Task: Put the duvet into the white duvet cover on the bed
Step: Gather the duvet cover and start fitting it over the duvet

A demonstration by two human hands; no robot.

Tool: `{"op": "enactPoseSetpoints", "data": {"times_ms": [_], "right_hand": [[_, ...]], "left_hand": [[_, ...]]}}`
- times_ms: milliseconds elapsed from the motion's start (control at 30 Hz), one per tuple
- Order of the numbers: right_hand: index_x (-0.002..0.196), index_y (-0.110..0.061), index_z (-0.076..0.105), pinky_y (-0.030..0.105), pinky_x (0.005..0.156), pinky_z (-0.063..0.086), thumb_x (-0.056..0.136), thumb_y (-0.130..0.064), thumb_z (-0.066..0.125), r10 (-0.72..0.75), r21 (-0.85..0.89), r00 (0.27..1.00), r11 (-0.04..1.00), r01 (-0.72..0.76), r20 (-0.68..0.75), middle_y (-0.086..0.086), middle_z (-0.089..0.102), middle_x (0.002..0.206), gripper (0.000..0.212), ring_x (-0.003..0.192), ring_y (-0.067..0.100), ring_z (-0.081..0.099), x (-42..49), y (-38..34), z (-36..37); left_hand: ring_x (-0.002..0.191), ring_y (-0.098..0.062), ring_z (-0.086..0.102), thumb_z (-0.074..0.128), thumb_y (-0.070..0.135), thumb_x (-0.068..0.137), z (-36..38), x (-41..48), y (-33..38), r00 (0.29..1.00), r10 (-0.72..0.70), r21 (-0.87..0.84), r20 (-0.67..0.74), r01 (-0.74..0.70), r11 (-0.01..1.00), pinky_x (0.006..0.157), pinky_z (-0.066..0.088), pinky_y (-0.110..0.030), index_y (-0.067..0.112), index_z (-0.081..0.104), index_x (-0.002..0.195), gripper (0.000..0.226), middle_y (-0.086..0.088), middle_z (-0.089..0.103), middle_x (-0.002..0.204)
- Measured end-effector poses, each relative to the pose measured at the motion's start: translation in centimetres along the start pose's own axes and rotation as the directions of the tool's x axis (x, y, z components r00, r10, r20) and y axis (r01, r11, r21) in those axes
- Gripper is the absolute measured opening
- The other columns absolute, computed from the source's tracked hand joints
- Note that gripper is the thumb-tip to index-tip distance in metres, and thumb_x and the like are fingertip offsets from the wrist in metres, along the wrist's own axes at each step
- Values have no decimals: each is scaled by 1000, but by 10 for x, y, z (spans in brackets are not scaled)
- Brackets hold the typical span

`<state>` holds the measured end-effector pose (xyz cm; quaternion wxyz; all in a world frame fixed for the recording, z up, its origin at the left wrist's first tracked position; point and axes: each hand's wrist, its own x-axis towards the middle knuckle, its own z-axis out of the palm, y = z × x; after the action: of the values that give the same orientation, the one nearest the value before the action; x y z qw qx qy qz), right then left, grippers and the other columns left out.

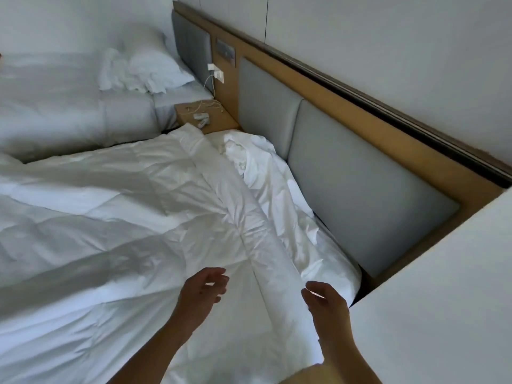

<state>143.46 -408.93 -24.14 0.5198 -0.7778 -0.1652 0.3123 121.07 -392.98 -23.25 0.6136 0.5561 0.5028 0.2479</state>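
left hand [203,288]: open, fingers spread, holds nothing, above the duvet [110,217] | right hand [325,302]: open, holds nothing, beside the rolled edge | duvet: spread over the bed | duvet cover [249,156]: crumpled near the grey headboard [360,195]

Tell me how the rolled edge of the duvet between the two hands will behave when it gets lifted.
The duvet will probably flop and sag: its rolled edge lies creased and soft between the open left hand and right hand. It looks puffy, so likely light for its bulk. The roll may well unfurl, since nothing pins it.
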Motion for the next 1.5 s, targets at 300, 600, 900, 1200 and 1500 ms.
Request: {"op": "enactPoseSetpoints", "data": {"times_ms": [300,600,900,1200,1500], "right_hand": [[143,-17,46,37,104,43,87,-38,76,196,-312,954,942,-120,225,6,56,142,67,125,25,57,206,45,62],[160,-24,2,54,113,32,75,-67,73,420,-732,827,682,-16,373,10,31,158,119,143,37,34,311,120,116],[153,-16,37,38,95,50,92,-27,63,379,-591,827,803,-71,416,4,67,125,68,112,24,64,323,135,160],[97,-20,79,39,78,52,84,-9,70,384,-185,352,855,-485,854,8,76,96,19,87,20,67,181,49,232],[148,-28,36,37,84,61,68,-5,70,481,-236,321,784,-574,816,13,65,118,90,104,27,69,48,-22,358]], "left_hand": [[79,-2,67,74,28,90,116,119,-8,994,-104,305,-19,105,947,65,51,-14,42,65,113,28,10,67,107],[116,-23,61,72,50,88,172,199,-51,852,-458,346,-255,522,779,102,51,-37,52,50,138,55,5,54,131],[142,-29,41,75,72,70,178,279,-100,796,-547,190,-257,597,779,113,41,-45,37,7,160,118,-8,37,159],[86,-35,61,65,13,82,48,242,-78,798,-341,357,-497,546,758,66,46,-37,13,40,108,36,-5,55,82],[90,-44,53,65,2,74,-138,144,-51,796,116,784,-595,542,304,61,46,-50,28,32,151,88,-20,43,106]]}}
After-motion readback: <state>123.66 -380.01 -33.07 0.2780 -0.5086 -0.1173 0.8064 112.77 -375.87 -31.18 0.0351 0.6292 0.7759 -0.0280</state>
